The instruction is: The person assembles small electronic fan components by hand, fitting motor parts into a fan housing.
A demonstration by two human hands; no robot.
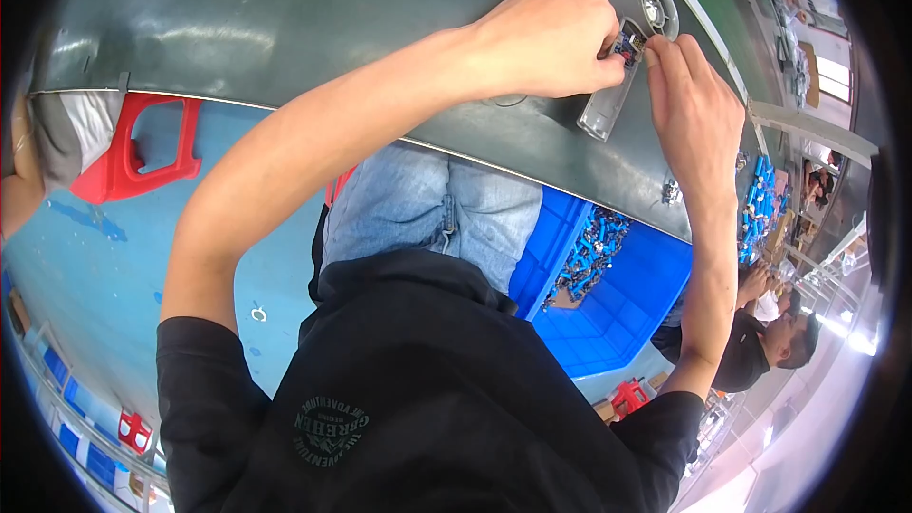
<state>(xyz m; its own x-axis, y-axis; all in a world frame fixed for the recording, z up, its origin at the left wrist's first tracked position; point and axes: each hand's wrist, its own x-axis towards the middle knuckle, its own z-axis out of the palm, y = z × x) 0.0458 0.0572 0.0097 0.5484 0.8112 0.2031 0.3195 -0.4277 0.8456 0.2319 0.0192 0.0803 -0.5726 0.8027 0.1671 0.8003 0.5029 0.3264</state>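
Observation:
A grey handheld fan lies on the green-topped workbench, its round head at the far end and its handle pointing toward me. The handle's inside is exposed, with small wires and electronic parts showing near the head. My left hand reaches across from the left, its fingers closed on the fan beside those parts. From the other side, my right hand pinches at the same spot. Whatever is between its fingertips is too small and hidden to name.
Below the bench edge a blue crate holds many small blue and dark parts. More blue parts lie farther right, near another person. A small metallic part is by my right forearm. Red stool at left.

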